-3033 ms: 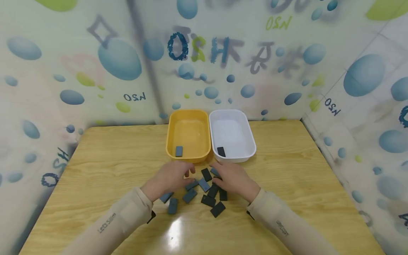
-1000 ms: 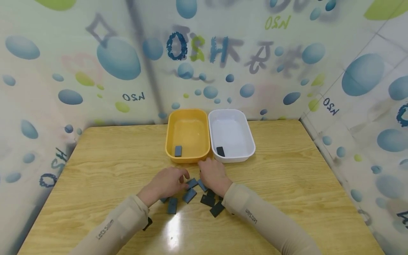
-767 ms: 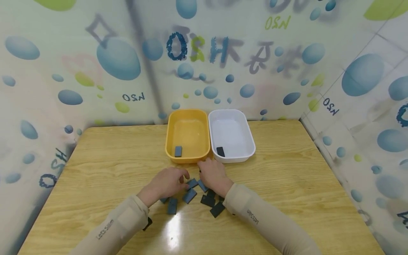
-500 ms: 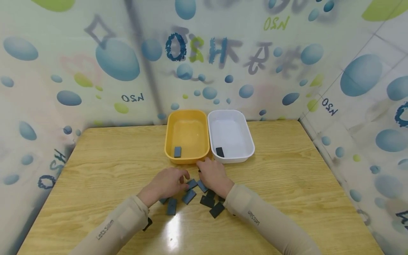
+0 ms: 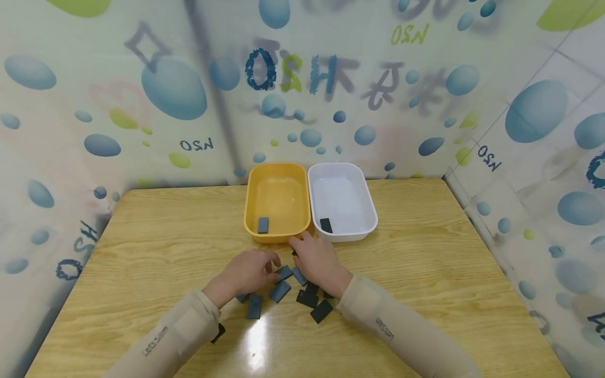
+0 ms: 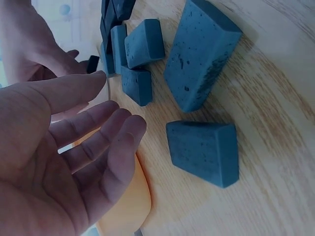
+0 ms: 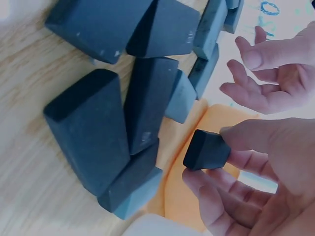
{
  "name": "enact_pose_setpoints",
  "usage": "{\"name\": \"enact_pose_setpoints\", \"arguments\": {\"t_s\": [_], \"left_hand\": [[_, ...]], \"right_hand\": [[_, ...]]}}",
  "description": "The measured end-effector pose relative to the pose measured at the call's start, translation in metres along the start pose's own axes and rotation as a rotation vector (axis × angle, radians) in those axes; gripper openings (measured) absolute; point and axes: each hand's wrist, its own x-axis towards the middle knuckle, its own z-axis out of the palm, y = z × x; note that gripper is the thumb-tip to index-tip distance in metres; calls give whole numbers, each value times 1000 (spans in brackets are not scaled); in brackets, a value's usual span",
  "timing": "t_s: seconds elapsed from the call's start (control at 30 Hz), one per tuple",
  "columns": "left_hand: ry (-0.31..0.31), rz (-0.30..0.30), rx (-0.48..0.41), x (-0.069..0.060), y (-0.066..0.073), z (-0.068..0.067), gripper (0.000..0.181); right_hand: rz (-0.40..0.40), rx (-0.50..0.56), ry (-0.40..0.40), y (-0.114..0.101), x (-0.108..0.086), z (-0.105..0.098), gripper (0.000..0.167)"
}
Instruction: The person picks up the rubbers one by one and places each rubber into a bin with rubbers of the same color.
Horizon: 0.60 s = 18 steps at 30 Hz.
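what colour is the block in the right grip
The block is black or nearly so, seen best in the right wrist view.

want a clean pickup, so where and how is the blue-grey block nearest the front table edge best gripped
I'd pinch the blue-grey block midway along its two long sides, coming from above. It lies flat, long axis running roughly front to back, so its width is the narrower span from above; the left wrist view shows gaps beside it.
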Motion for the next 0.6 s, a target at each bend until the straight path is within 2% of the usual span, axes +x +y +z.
{"name": "enact_pose_setpoints", "arguments": {"t_s": [0.2,0.6], "left_hand": [[-17,-7,2,-1,0,0,22],[-31,1,-6,-1,-2,2,23]], "right_hand": [[13,58,-32,2,-5,-10,22],[51,135,29,21,-10,-26,18]]}}
